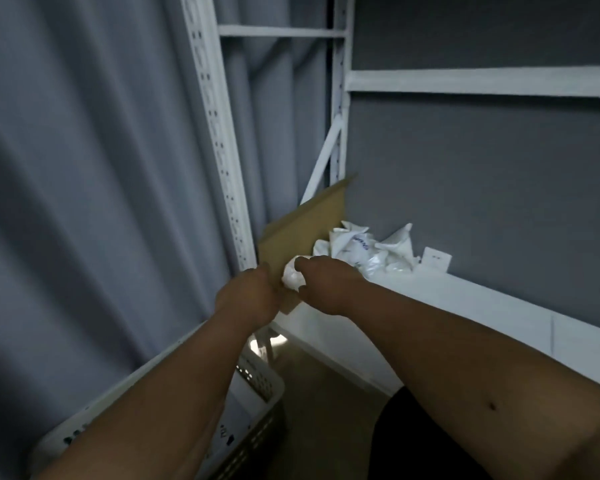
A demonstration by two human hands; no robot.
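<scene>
At the left end of the white shelf (447, 299), with the heap of white pouches (371, 251) at one o'clock from the hands, the left hand (246, 296) has its fingers curled round the lower edge of a tilted cardboard sheet (305, 226), and the right hand (326, 285) pinches a small white pouch (291, 277) against it. That pouch looks slick and lightly held, so it could slip off the shelf edge toward the white basket (260, 382) at six o'clock. Held by one end only, the cardboard could swing and scatter the heap.
</scene>
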